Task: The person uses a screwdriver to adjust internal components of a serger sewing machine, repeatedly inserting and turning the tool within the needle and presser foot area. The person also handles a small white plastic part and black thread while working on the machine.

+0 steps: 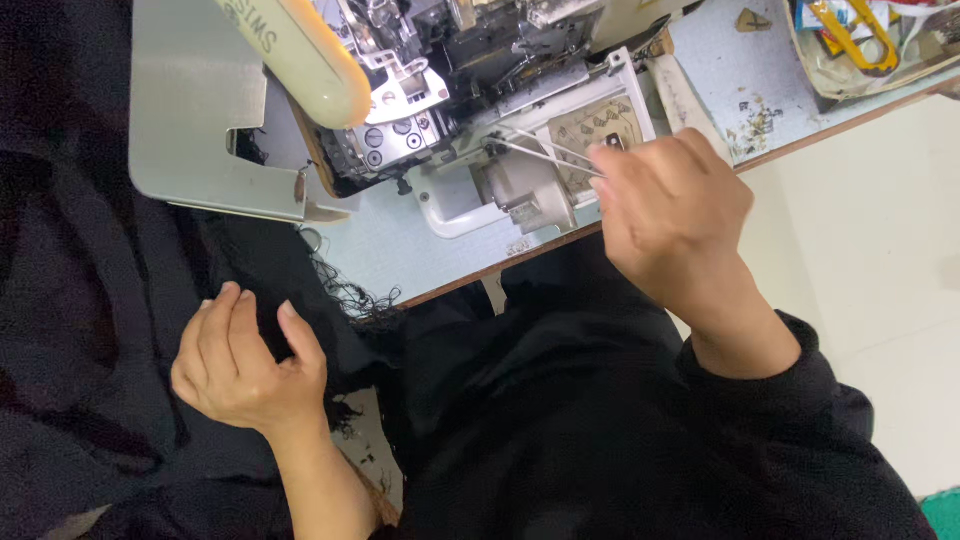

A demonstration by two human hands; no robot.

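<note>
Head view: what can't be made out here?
- Right hand: the grip on the tweezers is hidden behind its back.
- Tweezer tips: lost among the dark parts of the sewing machine.
- Left hand: its fingertips sink into the black fabric.
- Tray: cut off by the top edge.

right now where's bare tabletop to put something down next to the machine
A bare strip of table lies between the machine base and the front edge, near the black fabric. Another patch sits right of the machine, before the tray. The right hand with tweezers crowds the machine front.
</note>
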